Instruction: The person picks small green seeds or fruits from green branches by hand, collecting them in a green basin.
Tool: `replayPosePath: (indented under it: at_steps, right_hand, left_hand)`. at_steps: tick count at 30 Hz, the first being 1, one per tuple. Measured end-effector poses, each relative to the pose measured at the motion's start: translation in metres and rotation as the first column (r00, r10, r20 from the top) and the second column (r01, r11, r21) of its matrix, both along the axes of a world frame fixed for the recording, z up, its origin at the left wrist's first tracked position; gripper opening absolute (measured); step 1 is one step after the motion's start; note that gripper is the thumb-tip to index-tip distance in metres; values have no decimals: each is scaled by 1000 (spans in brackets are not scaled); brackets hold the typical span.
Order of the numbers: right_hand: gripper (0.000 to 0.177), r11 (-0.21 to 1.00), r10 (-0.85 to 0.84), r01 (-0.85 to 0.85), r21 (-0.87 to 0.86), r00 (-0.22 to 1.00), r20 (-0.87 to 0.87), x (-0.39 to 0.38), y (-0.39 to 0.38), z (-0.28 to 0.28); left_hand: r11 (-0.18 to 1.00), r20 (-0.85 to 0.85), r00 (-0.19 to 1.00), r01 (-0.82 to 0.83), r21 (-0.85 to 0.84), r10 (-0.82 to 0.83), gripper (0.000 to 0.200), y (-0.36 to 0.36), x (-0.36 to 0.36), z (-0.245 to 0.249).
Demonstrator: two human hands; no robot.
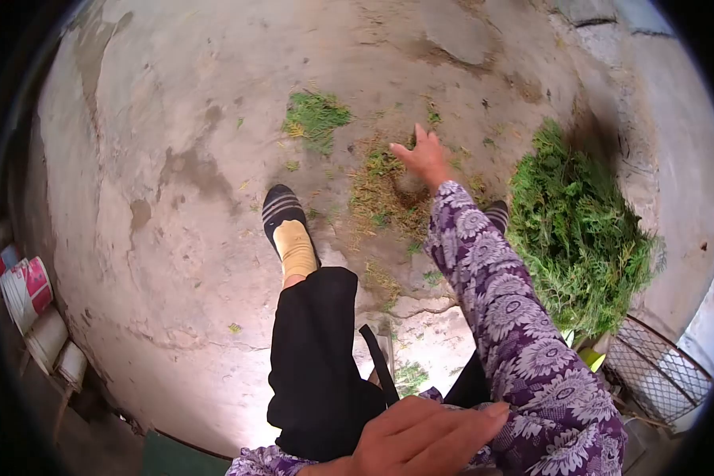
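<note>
My right hand (425, 159) reaches out over the ground with thumb and fingers spread, holding nothing that I can see. Below and beside it lies a scattered patch of brown and green plant scraps (377, 186). A small heap of green sprigs (317, 119) is farther left. Close to my lap, my left hand (424, 436) is curled with its fingers together beside my right sleeve (523, 317); the inside of its grip is hidden. A large pile of green leafy branches (571, 230) stands to the right of my right arm.
My shoe (282, 205) rests on the cracked concrete floor (174, 262); the other shoe (496, 214) is partly behind my sleeve. White buckets (28, 289) line the left edge. A wire mesh basket (658, 369) and something yellow (591, 358) are at lower right.
</note>
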State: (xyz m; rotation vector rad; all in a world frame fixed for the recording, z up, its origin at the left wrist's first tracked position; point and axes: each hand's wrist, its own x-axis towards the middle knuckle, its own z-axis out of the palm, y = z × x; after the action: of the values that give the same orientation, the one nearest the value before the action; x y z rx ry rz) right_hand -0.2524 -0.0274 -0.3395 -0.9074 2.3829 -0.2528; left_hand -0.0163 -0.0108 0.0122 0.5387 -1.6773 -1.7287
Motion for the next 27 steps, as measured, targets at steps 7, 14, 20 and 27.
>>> replayPosePath:
  at_steps: [7,14,20,27]
  right_hand:
    - [77,898,431,-438,46,895,114,81,-14,24]
    - [82,930,340,-335,-149,940,8,90,-119,26]
    - [80,849,524,-525,65,851,27,122,-132,17]
    - [82,668,741,-743,45,657,-138,106,19,28]
  left_hand:
    - [997,67,998,16,77,-21,44,-34,24,13]
    - [974,89,990,-126,190,110,43,-33,49,4]
    - [952,132,971,-223,210,198,41,-36,48,7]
    - [920,108,948,-316,231,298,41,-28,46,8]
